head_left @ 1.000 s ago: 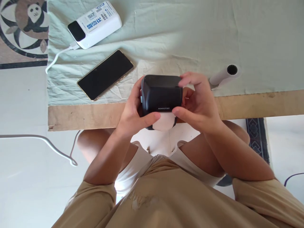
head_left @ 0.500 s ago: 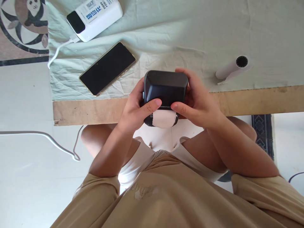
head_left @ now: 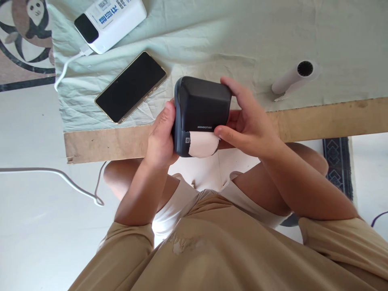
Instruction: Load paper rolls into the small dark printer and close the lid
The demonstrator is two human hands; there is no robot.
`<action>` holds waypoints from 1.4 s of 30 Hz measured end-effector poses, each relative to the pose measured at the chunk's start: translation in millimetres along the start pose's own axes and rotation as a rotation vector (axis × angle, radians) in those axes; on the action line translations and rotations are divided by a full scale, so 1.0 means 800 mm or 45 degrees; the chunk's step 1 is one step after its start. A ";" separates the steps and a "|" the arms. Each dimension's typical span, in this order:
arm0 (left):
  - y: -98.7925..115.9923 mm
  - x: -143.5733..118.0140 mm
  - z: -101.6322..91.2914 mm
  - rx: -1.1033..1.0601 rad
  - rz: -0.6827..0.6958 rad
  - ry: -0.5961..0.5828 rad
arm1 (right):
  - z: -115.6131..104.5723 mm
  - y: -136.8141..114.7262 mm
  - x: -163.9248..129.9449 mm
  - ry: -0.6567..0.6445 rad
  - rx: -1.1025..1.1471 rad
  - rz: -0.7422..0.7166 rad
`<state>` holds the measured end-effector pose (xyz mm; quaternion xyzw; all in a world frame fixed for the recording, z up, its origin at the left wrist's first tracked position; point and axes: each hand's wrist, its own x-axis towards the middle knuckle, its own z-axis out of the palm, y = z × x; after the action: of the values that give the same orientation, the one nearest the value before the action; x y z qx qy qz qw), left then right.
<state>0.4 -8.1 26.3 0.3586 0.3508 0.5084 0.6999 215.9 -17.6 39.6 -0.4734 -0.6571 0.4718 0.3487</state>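
Cloth-covered bench [head_left: 303, 28] beyond both grips. Left hand [head_left: 160, 137] and right hand [head_left: 248, 125] clamped on black label printer [head_left: 201, 109], paper roll [head_left: 202, 144] seated, lid seemingly unclosed. Spare roll [head_left: 292, 76] lying rightward.

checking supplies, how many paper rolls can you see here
2. One white roll sits in the open dark printer held by the left hand and right hand. The other roll lies on the cloth at right. Others may be out of view.
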 end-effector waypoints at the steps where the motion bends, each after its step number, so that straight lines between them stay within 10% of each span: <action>1: 0.001 -0.001 0.000 -0.016 -0.036 0.011 | -0.001 0.000 0.000 -0.029 0.065 0.039; 9: 0.007 -0.004 0.007 -0.021 -0.064 0.192 | -0.005 0.010 -0.001 -0.072 0.044 0.036; 19: 0.011 -0.005 0.002 0.073 0.009 -0.067 | -0.013 -0.039 -0.005 0.661 -0.112 -0.323; 32: 0.006 -0.007 -0.007 0.391 0.106 -0.201 | -0.006 -0.045 0.000 0.136 -0.896 -0.140; 37: 0.008 -0.007 -0.001 0.303 0.099 -0.131 | -0.022 -0.061 -0.005 0.084 -0.442 -0.170; 42: 0.005 0.001 0.000 0.057 0.085 0.002 | -0.040 -0.039 0.003 0.393 0.357 0.015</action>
<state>-1.5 -6.2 29.6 0.3851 0.3506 0.5238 0.6741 234.6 -9.1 78.8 -0.4906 -0.5211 0.4825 0.5050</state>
